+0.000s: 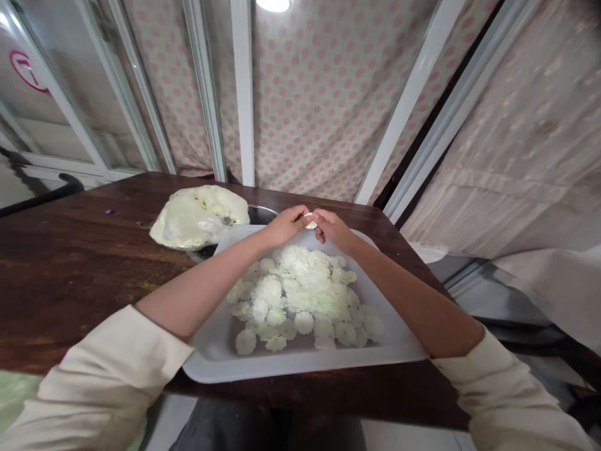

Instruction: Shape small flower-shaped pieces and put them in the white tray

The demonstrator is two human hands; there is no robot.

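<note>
Head view:
- my left hand (284, 227) and right hand (334, 229) pinch a small white flower head (309, 220) between them
- it is above the far rim of a white tray (305, 369), beyond a heap of white flower heads (295, 294)

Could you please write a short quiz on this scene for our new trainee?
1. True or false: the white tray sits on a dark wooden table.
2. Which lies beyond the tray: a large pale lump or a pair of scissors?
3. What do the left hand and right hand hold between their fingertips?

Key:
1. True.
2. The large pale lump.
3. A small white piece, like the flower-shaped pieces piled on the tray.
</note>
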